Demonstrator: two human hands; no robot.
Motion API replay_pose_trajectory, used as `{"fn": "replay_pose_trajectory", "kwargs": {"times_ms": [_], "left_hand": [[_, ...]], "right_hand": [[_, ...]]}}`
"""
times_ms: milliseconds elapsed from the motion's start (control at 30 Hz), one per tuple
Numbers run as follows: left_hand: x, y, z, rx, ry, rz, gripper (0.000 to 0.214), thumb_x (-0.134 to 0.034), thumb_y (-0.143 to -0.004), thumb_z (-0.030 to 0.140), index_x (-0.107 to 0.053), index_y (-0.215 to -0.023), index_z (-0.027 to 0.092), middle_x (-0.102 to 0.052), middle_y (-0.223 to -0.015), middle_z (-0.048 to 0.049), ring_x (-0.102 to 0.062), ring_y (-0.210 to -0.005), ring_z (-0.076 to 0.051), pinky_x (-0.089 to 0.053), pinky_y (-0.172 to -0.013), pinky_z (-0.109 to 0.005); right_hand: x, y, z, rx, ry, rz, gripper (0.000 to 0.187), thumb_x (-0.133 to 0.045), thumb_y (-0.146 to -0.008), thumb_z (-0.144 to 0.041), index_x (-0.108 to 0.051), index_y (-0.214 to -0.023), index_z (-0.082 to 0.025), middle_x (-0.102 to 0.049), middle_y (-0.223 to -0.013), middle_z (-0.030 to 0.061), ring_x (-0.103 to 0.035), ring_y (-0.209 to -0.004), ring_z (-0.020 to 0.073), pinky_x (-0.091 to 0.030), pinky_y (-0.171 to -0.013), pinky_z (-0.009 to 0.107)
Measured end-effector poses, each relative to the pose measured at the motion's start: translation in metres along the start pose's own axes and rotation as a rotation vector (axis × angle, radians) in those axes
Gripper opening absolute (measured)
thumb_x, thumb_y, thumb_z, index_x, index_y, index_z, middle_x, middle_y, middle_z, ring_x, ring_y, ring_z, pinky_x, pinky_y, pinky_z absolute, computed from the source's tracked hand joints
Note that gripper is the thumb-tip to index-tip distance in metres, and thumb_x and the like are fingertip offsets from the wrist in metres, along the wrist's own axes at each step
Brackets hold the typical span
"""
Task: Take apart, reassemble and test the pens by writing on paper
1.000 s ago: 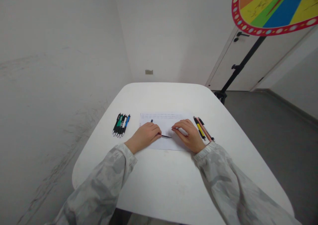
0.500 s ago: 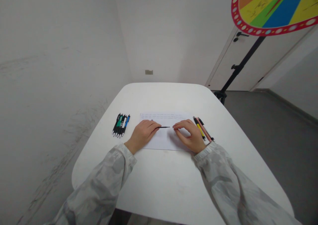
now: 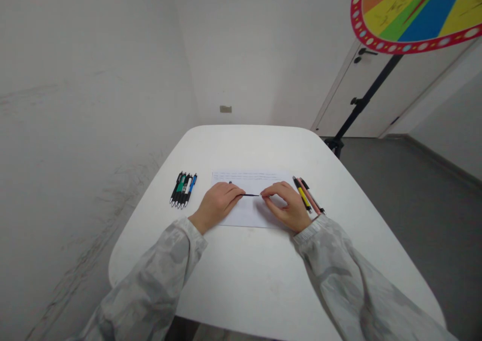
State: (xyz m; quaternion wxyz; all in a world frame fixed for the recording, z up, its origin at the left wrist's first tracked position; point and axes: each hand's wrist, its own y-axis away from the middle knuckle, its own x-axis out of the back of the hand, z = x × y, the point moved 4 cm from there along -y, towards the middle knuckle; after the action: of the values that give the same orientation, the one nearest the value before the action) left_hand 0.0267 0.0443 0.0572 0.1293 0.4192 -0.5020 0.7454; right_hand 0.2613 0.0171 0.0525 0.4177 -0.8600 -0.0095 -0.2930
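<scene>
My left hand (image 3: 218, 203) is closed, its fingertips pinching a thin dark pen refill (image 3: 250, 195) that points right, level above the paper. My right hand (image 3: 288, 205) is closed in a pinch just past the refill's tip; whatever lies between its fingertips is too small to make out. Both hands are over a white sheet of paper (image 3: 241, 218) with rows of faint handwriting near its top edge. A small dark end (image 3: 230, 182) pokes out behind my left fingers, the rest of it hidden.
Several click pens (image 3: 183, 190) lie side by side on the left of the white table (image 3: 244, 275). Right of the paper are a yellow pen (image 3: 302, 194) and other pens (image 3: 311, 196), partly behind my right hand. A colourful wheel (image 3: 414, 14) on a black stand rises at the back right.
The refill in my left hand has shifted slightly right and toward me, its tip closer to my right fingertips. My right hand has moved slightly left. The pens lie unchanged.
</scene>
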Motion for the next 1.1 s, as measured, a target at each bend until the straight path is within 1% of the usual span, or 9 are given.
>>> {"fn": "replay_pose_trajectory", "kwargs": {"times_ms": [233, 567, 767, 900, 1100], "left_hand": [[0.0014, -0.0001, 0.0003, -0.004, -0.012, 0.016, 0.02, -0.053, -0.115, 0.031, -0.07, -0.117, 0.02, -0.08, -0.108, -0.0059, -0.073, -0.097, -0.022, -0.059, -0.09, -0.04], [-0.0005, -0.0003, 0.0013, 0.021, 0.017, -0.021, 0.023, -0.052, -0.115, 0.032, -0.072, -0.117, 0.022, -0.08, -0.109, -0.0068, -0.074, -0.1, -0.022, -0.058, -0.092, -0.041], [-0.0018, -0.0024, 0.0069, 0.005, 0.033, -0.047, 0.022, -0.052, -0.115, 0.031, -0.073, -0.114, 0.021, -0.08, -0.105, -0.0062, -0.073, -0.097, -0.022, -0.057, -0.09, -0.04], [-0.0003, -0.0032, 0.0095, -0.015, 0.037, -0.03, 0.021, -0.054, -0.114, 0.029, -0.072, -0.114, 0.02, -0.08, -0.103, -0.0057, -0.072, -0.095, -0.022, -0.057, -0.09, -0.039], [-0.0003, -0.0023, 0.0093, -0.027, 0.031, -0.028, 0.022, -0.053, -0.115, 0.029, -0.073, -0.114, 0.021, -0.08, -0.104, -0.0061, -0.073, -0.096, -0.021, -0.057, -0.09, -0.04]], "right_hand": [[-0.0002, -0.0005, 0.0002, -0.005, 0.011, -0.001, 0.015, -0.068, -0.098, -0.013, -0.071, -0.102, -0.027, -0.079, -0.094, 0.0039, -0.071, -0.089, 0.025, -0.055, -0.086, 0.047], [-0.0016, -0.0001, -0.0005, -0.017, 0.028, -0.032, 0.013, -0.069, -0.1, -0.017, -0.073, -0.104, -0.028, -0.08, -0.094, 0.0041, -0.071, -0.09, 0.026, -0.057, -0.086, 0.048], [-0.0033, 0.0011, -0.0006, -0.02, 0.053, -0.04, 0.012, -0.071, -0.1, -0.019, -0.075, -0.108, -0.028, -0.079, -0.095, 0.0048, -0.069, -0.089, 0.0253, -0.058, -0.082, 0.044], [-0.0028, 0.0009, -0.0019, -0.02, 0.048, -0.031, 0.014, -0.071, -0.101, -0.018, -0.075, -0.11, -0.028, -0.079, -0.095, 0.0045, -0.069, -0.089, 0.0245, -0.059, -0.081, 0.043], [-0.0035, 0.0017, -0.0005, -0.053, 0.026, -0.034, 0.012, -0.071, -0.102, -0.022, -0.076, -0.111, -0.028, -0.078, -0.096, 0.0056, -0.07, -0.09, 0.0251, -0.061, -0.082, 0.044]]}}
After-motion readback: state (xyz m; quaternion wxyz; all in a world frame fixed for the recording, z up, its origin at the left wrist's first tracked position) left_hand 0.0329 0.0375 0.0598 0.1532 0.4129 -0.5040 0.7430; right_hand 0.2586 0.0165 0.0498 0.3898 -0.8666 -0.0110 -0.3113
